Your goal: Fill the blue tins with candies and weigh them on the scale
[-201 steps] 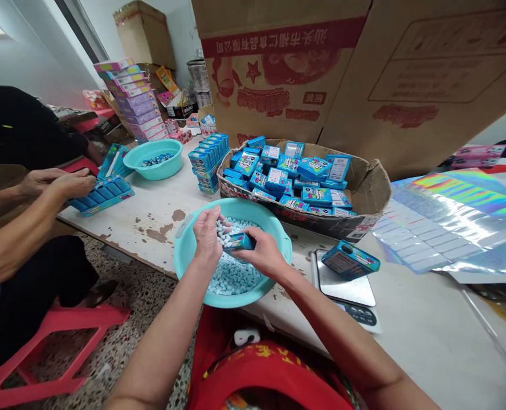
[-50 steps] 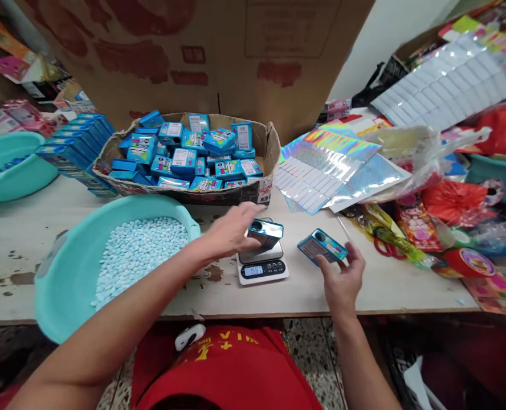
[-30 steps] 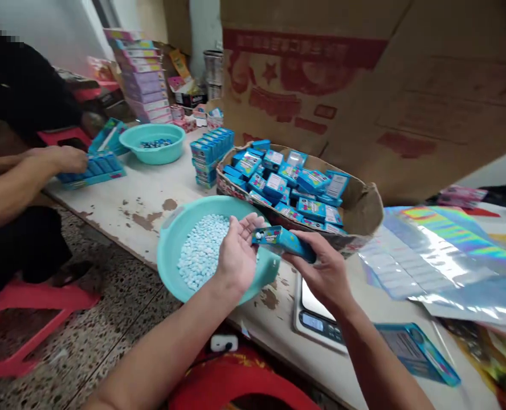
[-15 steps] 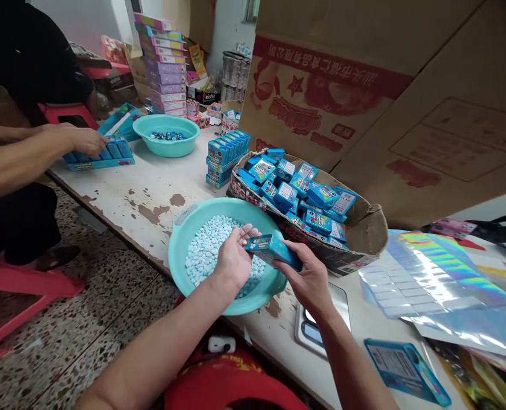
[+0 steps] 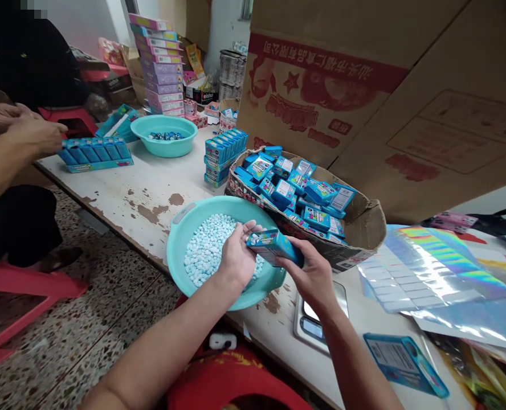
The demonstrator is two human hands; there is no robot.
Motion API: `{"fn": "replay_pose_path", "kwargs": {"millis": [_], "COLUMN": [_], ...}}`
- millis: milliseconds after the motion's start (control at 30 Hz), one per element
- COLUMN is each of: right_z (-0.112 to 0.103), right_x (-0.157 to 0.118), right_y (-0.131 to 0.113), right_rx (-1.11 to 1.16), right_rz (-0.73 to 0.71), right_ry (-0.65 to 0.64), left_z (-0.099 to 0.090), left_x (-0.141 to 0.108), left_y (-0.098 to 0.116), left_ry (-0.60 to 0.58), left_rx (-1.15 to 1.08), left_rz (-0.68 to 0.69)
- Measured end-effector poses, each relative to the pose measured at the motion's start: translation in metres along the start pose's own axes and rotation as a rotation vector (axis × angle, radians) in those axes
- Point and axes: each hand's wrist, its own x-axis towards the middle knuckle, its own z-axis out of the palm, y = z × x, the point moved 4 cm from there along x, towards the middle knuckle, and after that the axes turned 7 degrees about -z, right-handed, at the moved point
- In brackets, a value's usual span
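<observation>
My right hand (image 5: 310,267) grips a small blue box (image 5: 274,247) by its far end, tilted over the basin. My left hand (image 5: 240,253) is cupped palm up against the open end of that box, and its fingers curl beneath the box's edge. Whitish pieces show where box and palm meet; how many lie in the palm is hidden. Both hands are above a turquoise basin (image 5: 178,245) with pale blue candies (image 5: 205,245) in it. Behind the basin a cut-down carton (image 5: 364,228) holds many blue boxes (image 5: 317,216).
A scale (image 5: 342,299) lies beside my right wrist, a blue pack (image 5: 402,361) and shiny sheets (image 5: 428,273) farther right. Stacked blue boxes (image 5: 223,154) and a second basin (image 5: 167,148) stand behind. At left, another person's hands (image 5: 35,128) are near a filled tray (image 5: 99,156).
The box in my right hand has rolled, showing more of its printed face, its open end closer over my left palm. The other person's hands have lifted leftward off the tray.
</observation>
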Motion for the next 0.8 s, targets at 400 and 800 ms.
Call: {"fn": "replay_pose_path", "kwargs": {"millis": [400, 800], "right_z": [0.011, -0.027], "right_x": [-0.004, -0.031], "right_y": [0.027, 0.021], "right_rx": [0.411, 0.255], "right_rz": [0.237, 0.104], "right_ry": [0.143, 0.405], "left_z": [0.002, 0.070], "left_x": [-0.009, -0.055], "left_y": [0.022, 0.085], "left_ry": [-0.128, -0.042], "left_rx": [0.417, 1.632], "left_rz": [0.172, 0.762]}}
